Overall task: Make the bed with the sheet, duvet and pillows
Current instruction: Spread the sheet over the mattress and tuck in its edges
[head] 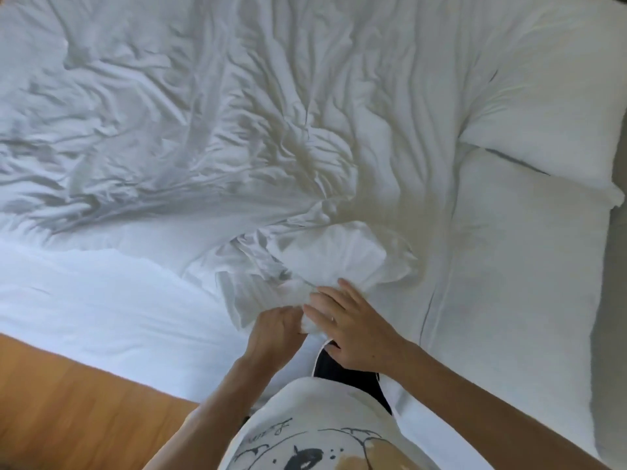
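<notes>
The duvet (210, 106) lay crumpled over most of the bed, its folds running in from the far left and gathering toward the near edge in front of me. Starting at the left, I saw a strip of wooden floor (68, 385) beside the bed, and above it a smoother band of white sheet (112, 300) that the duvet did not cover. Just right of that, my left hand (274, 329) was curled round a bunched corner of the duvet, gripping it at the mattress edge. My right hand (349, 329) sat touching the same bunch from the other side, its fingers fairly straight and laid over the cloth, pressing rather than pinching, as far as I could judge. Further right, two pillows (549, 106) lay side by side at the head of the bed, the nearer one flat and piped with a dark line.

I judged the step to be finding the corner before spreading the duvet out. The risk I saw was a lopsided pull: with only one hand truly gripping, a tug could drag the heap sideways and twist it further. The cloth could also slip from under the flat right hand. A hard pull toward me might slide the duvet off onto the floor or ruck up the sheet beneath.
</notes>
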`<act>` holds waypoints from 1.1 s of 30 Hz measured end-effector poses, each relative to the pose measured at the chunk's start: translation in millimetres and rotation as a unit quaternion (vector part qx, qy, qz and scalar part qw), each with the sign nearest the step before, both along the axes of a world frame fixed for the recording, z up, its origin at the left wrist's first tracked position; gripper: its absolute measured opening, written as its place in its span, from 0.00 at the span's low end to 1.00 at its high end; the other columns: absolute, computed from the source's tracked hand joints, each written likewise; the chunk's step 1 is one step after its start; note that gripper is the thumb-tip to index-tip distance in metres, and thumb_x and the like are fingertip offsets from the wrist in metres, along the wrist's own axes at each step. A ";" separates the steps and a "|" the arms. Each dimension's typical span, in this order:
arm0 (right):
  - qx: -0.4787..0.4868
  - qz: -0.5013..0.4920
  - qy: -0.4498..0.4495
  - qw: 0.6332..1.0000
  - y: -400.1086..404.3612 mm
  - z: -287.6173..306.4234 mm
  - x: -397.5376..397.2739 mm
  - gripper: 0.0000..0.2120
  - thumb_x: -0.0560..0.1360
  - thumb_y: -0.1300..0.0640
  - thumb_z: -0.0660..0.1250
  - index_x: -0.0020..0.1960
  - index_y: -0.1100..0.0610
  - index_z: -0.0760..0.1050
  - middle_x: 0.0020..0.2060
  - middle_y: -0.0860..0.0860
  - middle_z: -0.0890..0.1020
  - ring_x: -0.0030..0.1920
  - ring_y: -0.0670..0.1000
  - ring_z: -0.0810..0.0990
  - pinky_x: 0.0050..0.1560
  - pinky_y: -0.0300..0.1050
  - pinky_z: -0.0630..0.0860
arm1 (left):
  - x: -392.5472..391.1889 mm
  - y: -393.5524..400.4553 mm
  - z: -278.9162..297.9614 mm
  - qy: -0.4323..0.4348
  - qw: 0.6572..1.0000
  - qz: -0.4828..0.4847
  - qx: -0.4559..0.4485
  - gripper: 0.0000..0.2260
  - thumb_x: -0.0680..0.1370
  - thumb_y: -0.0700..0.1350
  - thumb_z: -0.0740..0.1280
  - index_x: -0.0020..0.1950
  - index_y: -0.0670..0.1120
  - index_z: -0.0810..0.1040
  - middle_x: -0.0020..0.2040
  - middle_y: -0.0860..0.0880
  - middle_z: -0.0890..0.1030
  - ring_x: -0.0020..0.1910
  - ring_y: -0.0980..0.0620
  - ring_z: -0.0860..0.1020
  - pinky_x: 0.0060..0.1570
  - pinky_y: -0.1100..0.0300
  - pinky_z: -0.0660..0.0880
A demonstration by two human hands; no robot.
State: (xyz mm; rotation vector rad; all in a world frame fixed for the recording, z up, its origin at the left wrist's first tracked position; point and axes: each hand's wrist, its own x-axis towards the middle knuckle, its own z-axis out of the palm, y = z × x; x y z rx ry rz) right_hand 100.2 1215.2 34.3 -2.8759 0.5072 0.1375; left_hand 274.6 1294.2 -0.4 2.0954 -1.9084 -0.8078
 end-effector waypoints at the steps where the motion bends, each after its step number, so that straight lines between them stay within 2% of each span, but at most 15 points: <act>1: -0.017 -0.001 0.049 0.999 19.1 0.8 0.8 0.36 0.64 0.48 0.72 0.69 0.57 0.66 0.59 0.55 0.74 0.62 0.57 0.71 0.72 0.59 0.57 | -3.8 16.7 9.1 -0.007 1.000 -0.007 0.008 0.12 0.70 0.44 0.67 0.29 0.47 0.66 0.23 0.51 0.70 0.21 0.50 0.63 0.24 0.62 0.59; 3: -0.035 -0.036 0.080 0.996 49.6 4.0 4.0 0.34 0.62 0.51 0.74 0.65 0.58 0.69 0.48 0.54 0.77 0.51 0.56 0.76 0.68 0.58 0.65 | -8.5 53.1 25.9 -0.023 0.999 -0.018 0.034 0.20 0.73 0.46 0.67 0.28 0.49 0.58 0.24 0.51 0.68 0.23 0.49 0.63 0.26 0.60 0.60; 5: -0.036 -0.058 0.070 0.995 79.0 16.9 11.2 0.23 0.57 0.60 0.75 0.51 0.58 0.75 0.35 0.51 0.75 0.36 0.53 0.75 0.49 0.50 0.76 | -12.2 94.5 43.4 -0.023 0.997 -0.017 0.077 0.21 0.76 0.47 0.64 0.29 0.49 0.55 0.26 0.50 0.69 0.26 0.48 0.66 0.29 0.59 0.61; 7: -0.014 -0.065 0.092 0.994 110.8 33.1 19.4 0.18 0.51 0.66 0.73 0.38 0.56 0.73 0.27 0.49 0.71 0.26 0.51 0.70 0.29 0.41 0.67 | -12.6 131.4 65.6 -0.030 0.996 0.001 0.090 0.20 0.74 0.46 0.66 0.29 0.50 0.57 0.25 0.52 0.67 0.26 0.49 0.66 0.29 0.59 0.61; 9: 0.031 -0.051 0.121 0.991 144.4 44.9 23.1 0.17 0.49 0.67 0.72 0.34 0.54 0.72 0.23 0.48 0.70 0.22 0.49 0.69 0.24 0.38 0.60 | -7.7 161.1 75.7 -0.029 0.995 -0.005 0.094 0.16 0.71 0.46 0.69 0.31 0.49 0.61 0.26 0.51 0.71 0.25 0.49 0.69 0.28 0.59 0.62; 11: 0.074 -0.063 0.123 0.988 174.8 47.8 16.5 0.15 0.51 0.66 0.71 0.34 0.53 0.72 0.22 0.48 0.71 0.21 0.49 0.69 0.24 0.37 0.57 | 0.2 184.5 79.8 -0.021 0.992 -0.061 0.105 0.12 0.67 0.47 0.72 0.35 0.49 0.67 0.31 0.51 0.75 0.29 0.50 0.75 0.29 0.60 0.63; 14: 0.147 -0.149 0.130 0.969 202.1 55.5 -1.8 0.12 0.58 0.66 0.68 0.39 0.54 0.75 0.25 0.50 0.76 0.25 0.53 0.76 0.25 0.38 0.62 | 7.4 204.3 72.8 -0.040 0.989 -0.146 0.005 0.16 0.56 0.43 0.76 0.39 0.47 0.74 0.33 0.50 0.73 0.30 0.50 0.73 0.29 0.59 0.68; 17: 0.158 -0.208 0.139 0.955 209.7 72.8 -23.3 0.13 0.64 0.63 0.69 0.48 0.55 0.79 0.33 0.54 0.81 0.34 0.56 0.80 0.33 0.46 0.76 | 18.2 208.6 58.0 -0.039 0.990 -0.095 -0.096 0.22 0.57 0.41 0.74 0.49 0.46 0.75 0.41 0.48 0.77 0.40 0.46 0.76 0.44 0.56 0.71; 19: 0.133 -0.205 0.093 0.965 213.8 90.1 -36.0 0.16 0.57 0.60 0.77 0.44 0.55 0.80 0.28 0.51 0.80 0.29 0.53 0.80 0.27 0.44 0.76 | 29.5 204.3 53.1 -0.039 0.994 -0.018 -0.097 0.22 0.58 0.37 0.73 0.51 0.43 0.78 0.44 0.46 0.80 0.44 0.43 0.78 0.48 0.53 0.73; 22: 0.088 -0.182 0.065 0.977 222.2 111.3 -48.8 0.19 0.45 0.62 0.79 0.34 0.53 0.79 0.22 0.47 0.75 0.21 0.47 0.74 0.21 0.35 0.66 | 47.1 205.9 51.7 -0.015 0.993 0.097 -0.064 0.15 0.60 0.31 0.68 0.44 0.41 0.78 0.39 0.45 0.80 0.40 0.40 0.79 0.36 0.54 0.73; 24: 0.065 -0.170 0.046 0.982 230.0 115.5 -60.3 0.18 0.45 0.65 0.77 0.33 0.54 0.77 0.22 0.47 0.74 0.21 0.47 0.73 0.21 0.34 0.63 | 49.7 211.5 58.8 0.010 0.990 0.124 -0.067 0.08 0.62 0.32 0.67 0.40 0.40 0.76 0.35 0.44 0.79 0.37 0.40 0.79 0.30 0.58 0.70; 26: 0.059 -0.170 0.039 0.983 233.6 116.1 -69.8 0.17 0.48 0.66 0.77 0.33 0.55 0.78 0.22 0.47 0.75 0.22 0.48 0.73 0.22 0.34 0.63 | 39.7 219.5 70.1 0.015 0.991 0.099 -0.087 0.12 0.62 0.33 0.67 0.45 0.38 0.78 0.42 0.42 0.81 0.42 0.40 0.80 0.30 0.54 0.76; 30: 0.049 -0.152 0.036 0.987 238.0 122.0 -81.7 0.15 0.51 0.67 0.75 0.33 0.54 0.76 0.21 0.48 0.73 0.21 0.49 0.72 0.25 0.34 0.59 | -2.2 251.6 84.8 0.013 0.994 0.007 -0.104 0.38 0.56 0.30 0.70 0.67 0.40 0.69 0.64 0.40 0.73 0.63 0.41 0.70 0.53 0.51 0.75; 31: 0.047 -0.140 0.033 0.988 239.6 124.5 -83.9 0.14 0.52 0.67 0.74 0.32 0.54 0.75 0.21 0.48 0.73 0.21 0.50 0.72 0.25 0.35 0.58 | -11.2 258.1 83.9 0.006 0.993 -0.022 -0.113 0.38 0.58 0.32 0.70 0.69 0.42 0.68 0.66 0.39 0.71 0.66 0.40 0.68 0.58 0.50 0.72; 33: 0.039 -0.117 0.020 0.992 243.3 129.6 -91.5 0.14 0.52 0.68 0.72 0.32 0.55 0.74 0.21 0.49 0.73 0.21 0.51 0.72 0.26 0.36 0.58 | -29.0 264.4 85.0 -0.002 0.989 -0.019 -0.144 0.25 0.64 0.36 0.68 0.62 0.43 0.74 0.61 0.39 0.76 0.63 0.38 0.72 0.58 0.47 0.73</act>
